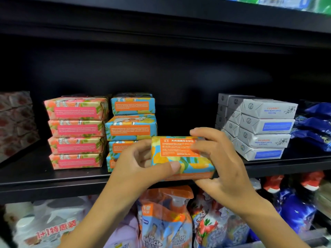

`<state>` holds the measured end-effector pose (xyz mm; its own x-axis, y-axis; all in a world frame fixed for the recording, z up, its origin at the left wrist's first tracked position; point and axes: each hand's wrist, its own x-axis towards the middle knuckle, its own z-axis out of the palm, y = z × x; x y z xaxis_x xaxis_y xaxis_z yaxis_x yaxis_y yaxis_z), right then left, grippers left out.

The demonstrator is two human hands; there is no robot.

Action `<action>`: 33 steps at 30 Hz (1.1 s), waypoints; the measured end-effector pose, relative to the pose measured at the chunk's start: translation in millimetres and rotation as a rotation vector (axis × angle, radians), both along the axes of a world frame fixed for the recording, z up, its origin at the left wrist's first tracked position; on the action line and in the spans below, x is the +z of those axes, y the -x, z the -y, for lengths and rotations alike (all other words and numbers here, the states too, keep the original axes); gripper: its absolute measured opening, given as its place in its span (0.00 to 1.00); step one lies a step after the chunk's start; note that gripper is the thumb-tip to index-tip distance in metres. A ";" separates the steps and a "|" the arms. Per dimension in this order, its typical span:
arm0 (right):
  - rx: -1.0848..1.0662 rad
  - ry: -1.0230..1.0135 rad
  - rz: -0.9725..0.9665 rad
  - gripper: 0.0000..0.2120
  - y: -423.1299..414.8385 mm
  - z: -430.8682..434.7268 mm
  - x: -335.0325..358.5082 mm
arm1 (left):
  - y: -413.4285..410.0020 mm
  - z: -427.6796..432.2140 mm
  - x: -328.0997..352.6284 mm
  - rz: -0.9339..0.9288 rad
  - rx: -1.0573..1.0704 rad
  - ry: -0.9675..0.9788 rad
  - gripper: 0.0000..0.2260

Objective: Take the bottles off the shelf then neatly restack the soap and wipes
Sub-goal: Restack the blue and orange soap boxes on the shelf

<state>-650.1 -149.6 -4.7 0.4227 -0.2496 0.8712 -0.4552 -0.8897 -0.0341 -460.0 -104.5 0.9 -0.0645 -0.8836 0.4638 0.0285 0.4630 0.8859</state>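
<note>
Both hands hold one blue-and-orange soap bar (180, 158) in front of the black shelf's (53, 178) front edge. My left hand (141, 167) grips its left end, thumb across the front. My right hand (216, 161) grips its right end, fingers over the top. Just behind to the left stands a stack of matching blue-and-orange soap bars (131, 120), its lower bars partly hidden by my left hand. Further left is a stack of pink soap bars (77, 133). Grey-white soap bars (259, 127) are stacked at the right.
Dark blue packets (317, 126) lie at the shelf's far right and reddish wrapped packs (16, 122) at its far left. A gap in the shelf lies between the blue-orange and grey stacks. Below, the lower shelf holds cleaner bottles and refill pouches (164, 221).
</note>
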 end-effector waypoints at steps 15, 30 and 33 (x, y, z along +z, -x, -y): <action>0.110 -0.404 0.187 0.20 -1.1 -11.5 7.2 | -3.5 4.1 -11.0 0.163 0.156 0.266 0.28; 0.071 -0.367 -0.179 0.39 21.8 1.8 -1.2 | -0.6 6.9 -24.9 0.260 0.234 0.274 0.28; 0.066 -0.369 -0.202 0.34 21.3 4.6 -4.1 | 0.2 7.4 -30.6 0.372 0.288 0.311 0.30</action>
